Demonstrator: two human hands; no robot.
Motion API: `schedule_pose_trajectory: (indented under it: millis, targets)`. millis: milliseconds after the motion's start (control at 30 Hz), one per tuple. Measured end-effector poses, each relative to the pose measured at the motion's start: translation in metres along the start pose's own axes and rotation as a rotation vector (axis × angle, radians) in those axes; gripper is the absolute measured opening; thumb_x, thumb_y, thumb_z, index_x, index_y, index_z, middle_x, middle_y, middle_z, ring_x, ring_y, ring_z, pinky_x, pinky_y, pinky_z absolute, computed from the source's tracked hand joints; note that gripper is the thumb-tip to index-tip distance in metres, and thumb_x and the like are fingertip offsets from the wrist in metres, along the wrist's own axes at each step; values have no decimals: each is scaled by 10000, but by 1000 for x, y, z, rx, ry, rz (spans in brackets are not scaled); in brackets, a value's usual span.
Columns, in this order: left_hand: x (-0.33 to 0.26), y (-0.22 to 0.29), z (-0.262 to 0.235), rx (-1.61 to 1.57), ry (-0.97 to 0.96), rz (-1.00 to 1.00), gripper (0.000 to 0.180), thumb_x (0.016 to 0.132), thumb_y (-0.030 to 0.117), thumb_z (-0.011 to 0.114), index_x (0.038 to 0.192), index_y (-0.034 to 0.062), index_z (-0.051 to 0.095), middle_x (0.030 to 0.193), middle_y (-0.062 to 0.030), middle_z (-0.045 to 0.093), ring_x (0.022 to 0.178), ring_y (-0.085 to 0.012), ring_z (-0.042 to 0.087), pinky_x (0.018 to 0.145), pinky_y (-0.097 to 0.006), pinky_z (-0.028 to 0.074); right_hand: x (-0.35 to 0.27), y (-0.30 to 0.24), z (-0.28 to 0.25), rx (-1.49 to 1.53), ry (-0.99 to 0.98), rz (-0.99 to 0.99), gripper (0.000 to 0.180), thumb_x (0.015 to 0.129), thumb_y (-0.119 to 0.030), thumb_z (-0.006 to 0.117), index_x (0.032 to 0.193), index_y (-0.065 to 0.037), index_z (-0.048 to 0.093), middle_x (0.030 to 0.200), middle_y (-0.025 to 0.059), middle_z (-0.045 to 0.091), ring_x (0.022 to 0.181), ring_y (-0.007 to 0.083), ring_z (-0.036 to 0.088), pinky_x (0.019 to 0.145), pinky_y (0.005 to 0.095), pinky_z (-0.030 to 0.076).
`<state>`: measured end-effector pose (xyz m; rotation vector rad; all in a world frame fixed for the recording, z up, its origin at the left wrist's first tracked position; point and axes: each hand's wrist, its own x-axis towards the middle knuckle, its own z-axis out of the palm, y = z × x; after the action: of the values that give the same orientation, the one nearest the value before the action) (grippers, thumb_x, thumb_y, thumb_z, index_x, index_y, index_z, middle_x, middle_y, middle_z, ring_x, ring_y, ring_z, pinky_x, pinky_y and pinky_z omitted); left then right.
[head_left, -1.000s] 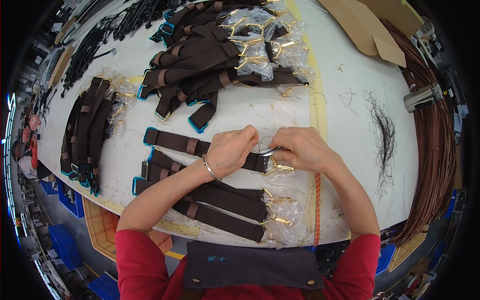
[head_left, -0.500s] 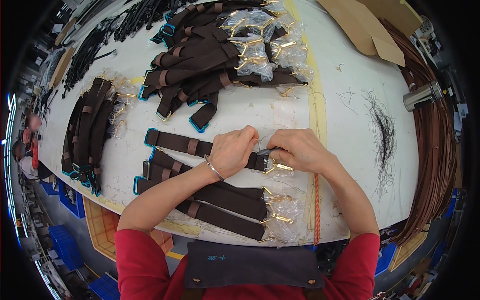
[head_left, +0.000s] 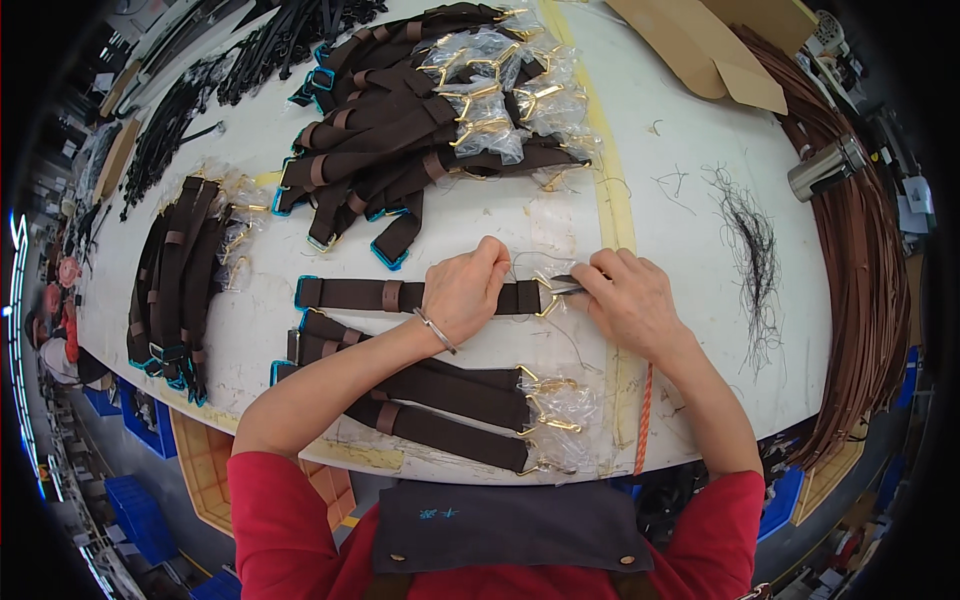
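A dark brown webbing strap (head_left: 345, 294) with a leather loop and a blue-wrapped buckle lies across the table in front of me. My left hand (head_left: 463, 292) rests over this strap, its fingertips pinched around what looks like a fine dark thread (head_left: 514, 262). In my right hand (head_left: 632, 303) I hold small dark thread snips (head_left: 567, 284), their blades pointing left beside the strap's gold hook (head_left: 547, 300). Clear plastic covers part of that hook. Just nearer to me, several similar straps (head_left: 455, 437) lie side by side, their gold hooks in plastic wrap.
A large heap of straps (head_left: 390, 135) lies at the far side, and a smaller bundle (head_left: 180, 270) at the left. Loose thread clippings (head_left: 750, 245) are on the right, near a metal cylinder (head_left: 827, 168) and long brown strips (head_left: 870, 300). An orange cord (head_left: 645, 420) hangs by the near edge.
My right hand and the snips have moved right, away from the strap's end, exposing the gold hook. My left fingertips have risen slightly. The strap lies straighter, and the whole view has shifted a little.
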<state>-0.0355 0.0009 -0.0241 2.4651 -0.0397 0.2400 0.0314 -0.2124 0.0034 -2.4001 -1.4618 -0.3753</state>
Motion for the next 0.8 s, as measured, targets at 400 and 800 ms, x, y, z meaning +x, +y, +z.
schedule_pose_trajectory:
  millis: [400,800]
  targets:
    - [58,19,-39,-298,-491,393,203,789,49,563,991,47,568,933,-71,581,818,-193,546,703,-326,439,-18,-43,-13,302,-221,344,231,793,-182,605,960,-46,521,840,106,590,740,282,612,596,382,475]
    - [35,3,-17,21,-569,554,116,740,17,596,806,60,511,838,-88,501,841,-283,495,741,-371,391,-16,-49,-5,366,-266,388,240,816,-156,582,931,-4,436,784,176,604,674,341,613,554,420,471]
